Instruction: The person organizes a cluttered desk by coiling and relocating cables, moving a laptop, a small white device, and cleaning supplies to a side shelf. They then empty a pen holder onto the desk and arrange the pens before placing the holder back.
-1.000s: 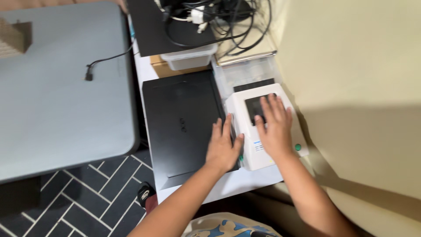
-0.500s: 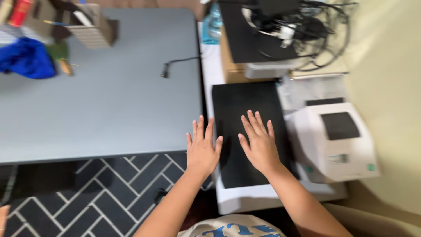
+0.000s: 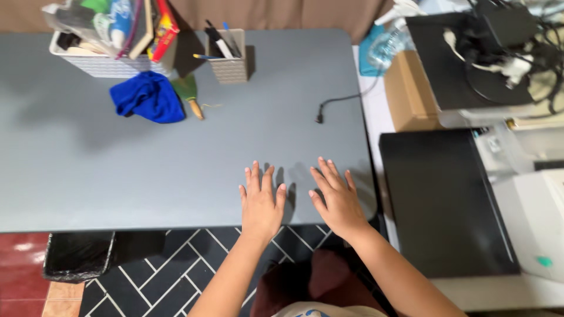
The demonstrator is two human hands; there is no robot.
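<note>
My left hand (image 3: 261, 201) and my right hand (image 3: 336, 198) lie side by side, palms down and fingers spread, over the near right part of a grey table (image 3: 176, 158). Neither hand holds anything. To the right of my right hand lies a flat black laptop (image 3: 443, 202), closed, on a white side table (image 3: 505, 290). A black cable end (image 3: 335, 105) rests on the grey table beyond my hands.
A blue cloth (image 3: 148, 97), a small brush (image 3: 189, 94), a pen holder (image 3: 228, 56) and a white basket (image 3: 106, 58) of supplies sit at the table's far left. A cardboard box (image 3: 410, 91), tangled cables (image 3: 508, 50) and a white printer (image 3: 540, 223) crowd the right. A black bin (image 3: 77, 255) stands below.
Both hands moved left, off the white printer and the black laptop, onto the grey table. The view swung left with them.
</note>
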